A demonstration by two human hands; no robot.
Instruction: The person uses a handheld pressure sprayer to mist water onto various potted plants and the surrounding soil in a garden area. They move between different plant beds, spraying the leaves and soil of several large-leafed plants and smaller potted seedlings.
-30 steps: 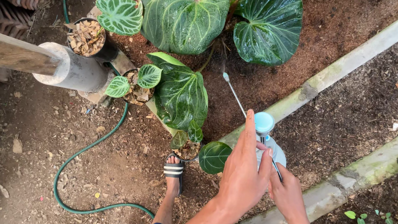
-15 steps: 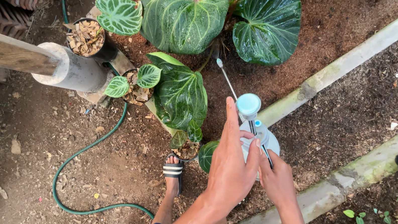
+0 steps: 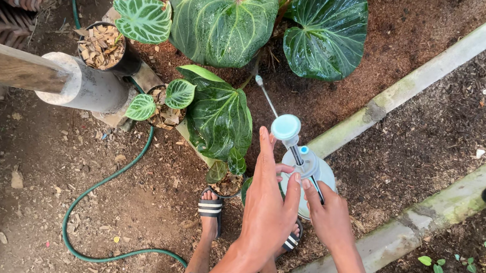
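Head view shows a white pump sprayer just right of the frame's centre, its pale blue plunger knob raised on a thin rod and a slim spray wand angling up-left from it toward the plants. The right hand is clenched around the sprayer's handle near the neck, grasping it; the left hand stands against the plunger rod with fingers stretched out straight and released, gripping nothing that I can see. The bottle looks like rigid plastic, probably fairly heavy if filled, and possibly slick where wet; the handle at the neck seems the sound place to hold it, while the thin rod and wand look easy to bend. Below the hands, 2 feet in striped sandals stand on bare soil. Up and left of the sprayer sit large dark, wet, veined leaves and smaller potted plants, 1 in a black pot filled with bark chips. A green hose loops across the lower left, a concrete post juts in from the left, and pale concrete edging runs diagonally at right.
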